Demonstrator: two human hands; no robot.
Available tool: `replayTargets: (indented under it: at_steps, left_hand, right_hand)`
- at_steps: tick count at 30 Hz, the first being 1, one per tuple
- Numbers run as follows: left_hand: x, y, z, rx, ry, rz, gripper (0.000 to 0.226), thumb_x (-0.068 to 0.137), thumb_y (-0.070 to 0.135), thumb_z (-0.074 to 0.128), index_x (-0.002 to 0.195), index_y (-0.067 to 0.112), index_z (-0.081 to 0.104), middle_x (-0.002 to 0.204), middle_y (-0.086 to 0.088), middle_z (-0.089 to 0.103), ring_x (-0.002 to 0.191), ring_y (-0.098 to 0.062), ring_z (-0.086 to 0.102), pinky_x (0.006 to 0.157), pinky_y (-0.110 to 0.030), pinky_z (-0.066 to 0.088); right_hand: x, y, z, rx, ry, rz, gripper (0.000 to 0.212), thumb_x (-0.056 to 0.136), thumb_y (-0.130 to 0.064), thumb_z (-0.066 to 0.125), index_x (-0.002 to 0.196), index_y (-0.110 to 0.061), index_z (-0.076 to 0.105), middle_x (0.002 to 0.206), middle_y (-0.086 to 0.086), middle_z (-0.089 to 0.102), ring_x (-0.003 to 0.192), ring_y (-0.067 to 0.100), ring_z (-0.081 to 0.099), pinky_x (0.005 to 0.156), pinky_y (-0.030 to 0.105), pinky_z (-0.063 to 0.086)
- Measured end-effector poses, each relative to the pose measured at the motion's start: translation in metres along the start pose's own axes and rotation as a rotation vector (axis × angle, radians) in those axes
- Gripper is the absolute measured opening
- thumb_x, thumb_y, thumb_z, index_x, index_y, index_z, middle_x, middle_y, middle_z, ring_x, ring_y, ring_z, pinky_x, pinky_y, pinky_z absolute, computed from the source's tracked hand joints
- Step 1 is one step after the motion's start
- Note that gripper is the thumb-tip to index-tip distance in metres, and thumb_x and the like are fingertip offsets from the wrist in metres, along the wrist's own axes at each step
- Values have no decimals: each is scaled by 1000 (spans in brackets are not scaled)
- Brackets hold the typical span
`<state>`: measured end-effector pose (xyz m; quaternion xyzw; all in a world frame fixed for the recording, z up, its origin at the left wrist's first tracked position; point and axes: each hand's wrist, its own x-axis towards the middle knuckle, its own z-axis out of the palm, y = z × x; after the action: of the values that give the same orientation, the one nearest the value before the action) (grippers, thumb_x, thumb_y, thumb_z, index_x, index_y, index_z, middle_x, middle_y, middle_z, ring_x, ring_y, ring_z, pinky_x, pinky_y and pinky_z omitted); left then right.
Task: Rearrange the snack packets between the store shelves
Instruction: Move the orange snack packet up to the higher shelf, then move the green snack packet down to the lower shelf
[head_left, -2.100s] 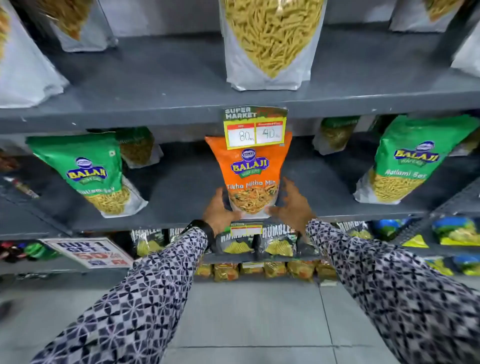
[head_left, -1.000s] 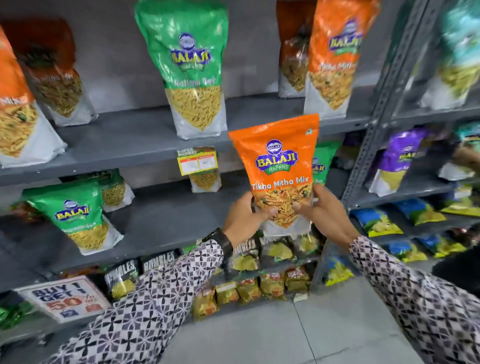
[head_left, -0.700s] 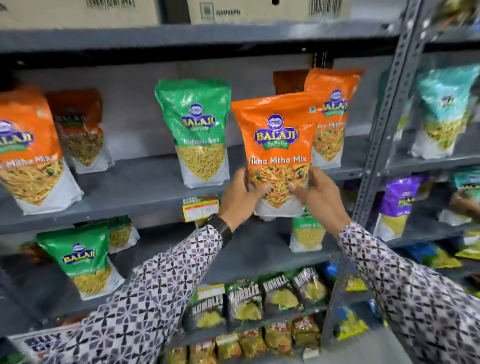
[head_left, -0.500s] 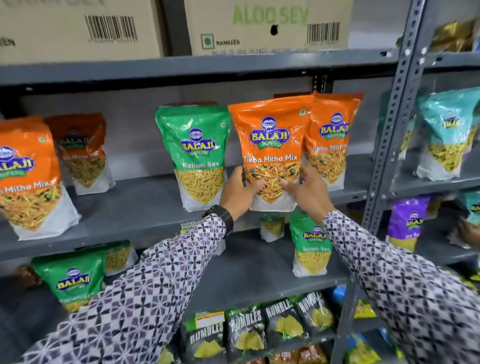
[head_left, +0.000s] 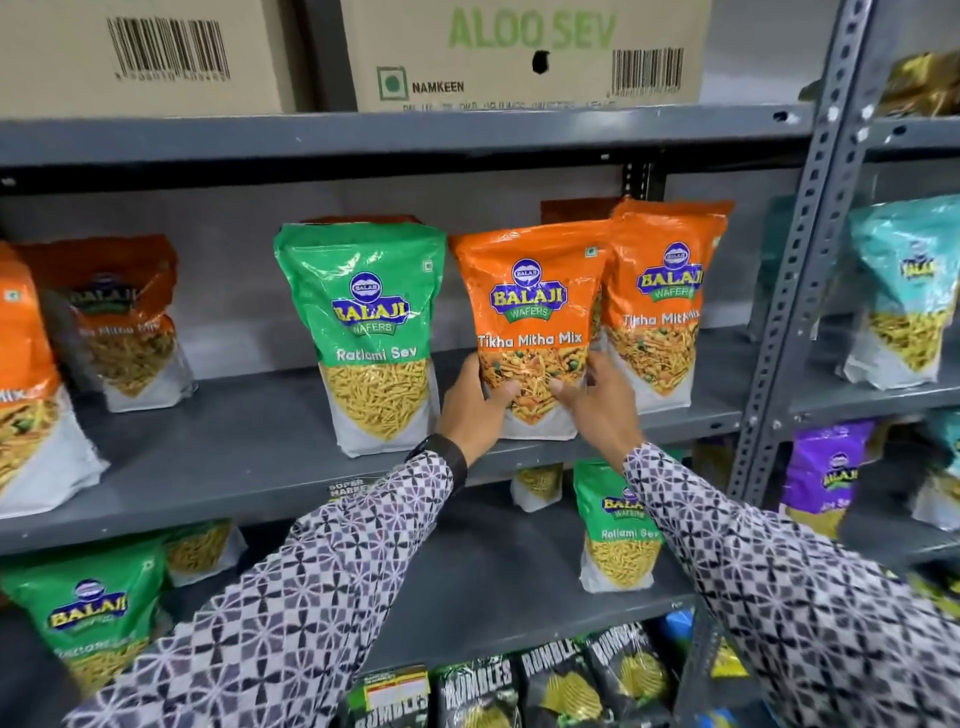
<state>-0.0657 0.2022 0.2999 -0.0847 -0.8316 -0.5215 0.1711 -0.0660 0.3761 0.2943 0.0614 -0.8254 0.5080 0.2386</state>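
Standing at the far left of the middle shelf (head_left: 234, 467) is an orange packet (head_left: 26, 395) cut off by the frame edge, with a darker orange packet (head_left: 124, 322) behind it and further back. Next along, a green packet (head_left: 371, 338) labelled Ratlami Sev stands upright near the shelf's front.

Just right of that, the left hand (head_left: 475, 410) grips the lower left edge of an orange Tikha Mitha Mix packet (head_left: 530, 312), thumb across the clear window on the front, fingers (head_left: 465, 371) wrapped behind. The right hand (head_left: 597, 405) clasps the packet's lower right edge in the same way, so both hands are closed on it. The packet is upright on the middle shelf, its base at or touching the shelf surface; I cannot tell which. It sits between the green packet and a second orange mix packet (head_left: 670, 306), whose left edge it overlaps. A brown packet top shows behind these two.

Both patterned sleeves (head_left: 322, 597) reach up from the bottom of the frame, and a dark watch (head_left: 441, 452) sits on the left wrist.

Above, two cardboard boxes (head_left: 519, 52) rest on the top shelf. Below, another green packet (head_left: 618, 530) stands on the lower shelf beside the right sleeve, and black packets (head_left: 561, 680) line the bottom row. Right of the upright post (head_left: 800, 291) stand a teal packet (head_left: 904, 291) and a purple packet (head_left: 826, 478).
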Motion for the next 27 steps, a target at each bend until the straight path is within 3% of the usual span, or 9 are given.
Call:
replayTargets:
  at_steps: [5,9,11,14,16,19,23,27]
  left_hand:
    - [-10,-2,-2,6,8,29,50,97,41,66,144,27,53,136,3,69,124,-19,65,109,-45,52]
    - [-27,-7,-15,-15,30,50,63,96,41,69,153,24,48,138,9,65,125,-13,65,110,-42,53]
    - [-35,-11,-32,3,130,65,59,98,32,70,153,18,51,141,-1,67,120,-14,68,106,-37,56]
    - [-45,-21,-67,-14,340,147,35,97,22,69,132,16,68,120,-1,76,95,0,69,89,-23,60]
    - [-47,-30,-93,-11,484,144,28,96,19,69,124,15,71,112,-2,75,90,-6,69,89,-31,60]
    - [-43,-51,-129,31,590,71,44,91,22,75,132,18,59,124,-4,60,105,-20,64,97,-42,57]
    - [-31,-63,-159,-97,310,-67,84,88,28,82,157,21,34,151,-6,52,135,-21,53,117,-47,45]
    - [-23,-63,-163,-197,111,-94,85,86,13,83,156,21,36,145,-4,62,131,-21,61,116,-51,49]
  right_hand:
    - [-11,-4,1,22,22,-9,52,90,-35,76,136,-24,55,124,-10,70,114,19,69,100,50,57]
    - [-28,-14,4,-83,268,-117,48,90,-27,78,130,-17,53,120,2,62,109,23,63,94,50,56]
    - [-32,-24,10,-93,317,-217,41,93,-23,75,127,-13,55,113,2,57,99,20,59,88,45,56]
    - [-34,-43,31,-59,194,-296,34,91,-20,75,121,-12,61,106,1,62,88,17,62,81,42,58]
    - [-35,-55,51,-10,34,-270,37,90,-21,77,123,-12,63,106,7,68,90,22,66,84,46,58]
    - [-40,-72,84,6,-213,-181,63,90,-22,78,146,-9,50,131,15,65,111,27,67,99,44,56]
    - [-34,-82,116,23,-263,-88,89,89,-28,80,159,-9,30,154,17,52,141,33,52,114,48,46]
    - [-22,-79,133,75,-266,9,83,85,-32,82,155,-20,39,147,7,62,134,29,59,113,53,48]
